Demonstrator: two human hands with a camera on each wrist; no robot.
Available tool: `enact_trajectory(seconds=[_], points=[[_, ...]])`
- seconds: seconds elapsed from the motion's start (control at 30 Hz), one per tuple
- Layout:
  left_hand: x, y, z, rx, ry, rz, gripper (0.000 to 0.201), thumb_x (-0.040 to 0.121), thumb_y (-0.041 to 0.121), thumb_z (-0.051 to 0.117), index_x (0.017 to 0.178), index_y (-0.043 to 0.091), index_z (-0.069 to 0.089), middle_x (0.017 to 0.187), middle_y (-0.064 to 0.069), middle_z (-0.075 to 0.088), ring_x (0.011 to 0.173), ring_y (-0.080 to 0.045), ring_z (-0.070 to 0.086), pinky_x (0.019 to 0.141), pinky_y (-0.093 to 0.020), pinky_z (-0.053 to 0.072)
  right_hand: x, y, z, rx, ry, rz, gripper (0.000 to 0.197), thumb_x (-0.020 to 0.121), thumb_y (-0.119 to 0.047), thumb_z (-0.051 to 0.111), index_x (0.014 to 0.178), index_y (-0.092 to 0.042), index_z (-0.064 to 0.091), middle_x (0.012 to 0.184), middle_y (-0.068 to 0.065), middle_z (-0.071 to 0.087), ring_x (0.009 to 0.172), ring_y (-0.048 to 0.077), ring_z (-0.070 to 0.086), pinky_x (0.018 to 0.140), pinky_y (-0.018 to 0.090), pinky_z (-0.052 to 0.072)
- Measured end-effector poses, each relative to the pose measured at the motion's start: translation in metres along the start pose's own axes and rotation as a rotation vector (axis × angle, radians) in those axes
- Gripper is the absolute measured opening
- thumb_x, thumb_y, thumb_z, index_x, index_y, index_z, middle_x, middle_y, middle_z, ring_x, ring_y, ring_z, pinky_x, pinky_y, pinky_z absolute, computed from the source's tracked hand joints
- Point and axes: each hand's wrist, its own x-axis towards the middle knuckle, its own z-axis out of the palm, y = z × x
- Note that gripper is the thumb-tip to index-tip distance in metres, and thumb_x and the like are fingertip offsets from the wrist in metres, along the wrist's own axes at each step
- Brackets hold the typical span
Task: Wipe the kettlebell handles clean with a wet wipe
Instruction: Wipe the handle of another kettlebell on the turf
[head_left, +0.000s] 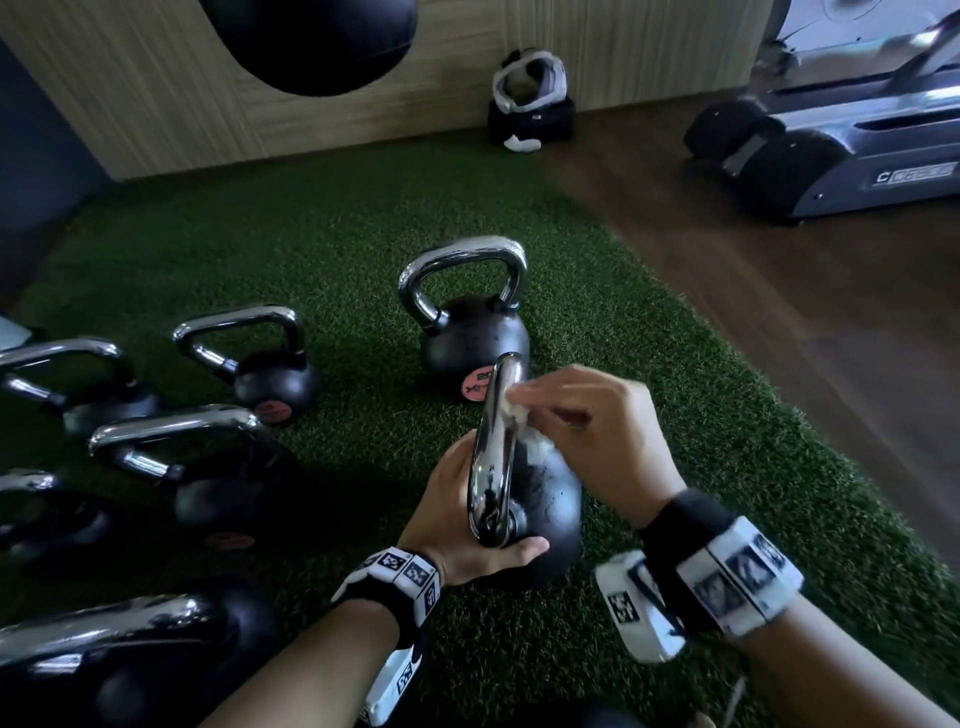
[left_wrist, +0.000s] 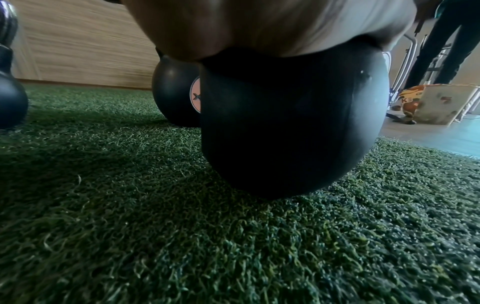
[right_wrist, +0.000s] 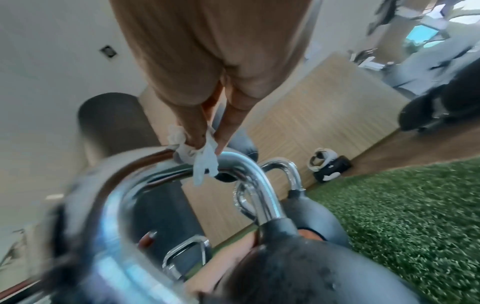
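On green turf (head_left: 519, 218), kettlebell (head_left: 545, 499) steadied by left hand (head_left: 467, 519) cupping its body, right hand (head_left: 602, 431) pinching wipe (head_left: 511, 405) against chrome handle (head_left: 493, 447).

Black punching bag (head_left: 317, 41), treadmill (head_left: 831, 140), white headgear (head_left: 524, 78) beside wooden wall (head_left: 156, 104)

Green turf (head_left: 571, 249), wood-panelled wall (head_left: 156, 93)
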Motion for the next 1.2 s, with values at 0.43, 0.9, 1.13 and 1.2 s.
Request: enact_trajectory(seconds=[0.43,0.9,1.13,1.2], points=[[0.000,0.002,0.003,-0.067,0.048,0.050,0.108,0.052,0.042,0.100,0.125,0.076,0.027,0.133,0.023,0.053,0.126,0.006,0.052,0.112,-0.024,0.043,-0.014,-0.018,-0.014,0.381,-0.220,0.366,0.020,0.068,-0.004,0.092,0.082,-0.010,0.079,0.083,0.005,0.079,0.075,0.013,0.075,0.074,0.028,0.063],[-0.003,-0.001,0.003,-0.073,0.017,-0.073,0.110,0.050,0.030,0.097,0.142,0.041,0.039,0.139,0.003,0.058,0.129,-0.023,0.059,0.107,-0.044,0.050,-0.030,-0.008,-0.002,0.114,-0.439,0.230,0.019,0.066,-0.009,0.094,0.074,-0.017,0.079,0.074,-0.008,0.076,0.067,0.004,0.071,0.066,0.014,0.055],[-0.005,0.003,0.006,-0.021,0.074,0.018,0.115,0.047,0.040,0.096,0.136,0.063,0.027,0.135,-0.002,0.057,0.128,-0.029,0.057,0.110,-0.048,0.047,-0.033,0.006,0.003,-0.042,-0.434,0.094,0.017,0.079,-0.013,0.087,0.091,-0.020,0.080,0.083,-0.012,0.075,0.076,-0.002,0.071,0.071,0.008,0.053],[-0.005,0.007,0.004,-0.017,0.103,0.049,0.122,0.048,0.040,0.101,0.123,0.083,0.015,0.133,0.007,0.053,0.129,-0.025,0.056,0.110,-0.049,0.047,-0.018,0.007,0.002,-0.036,-0.404,0.155,0.017,0.081,-0.015,0.086,0.094,-0.024,0.080,0.078,-0.017,0.071,0.072,-0.006,0.067,0.067,0.006,0.048]])
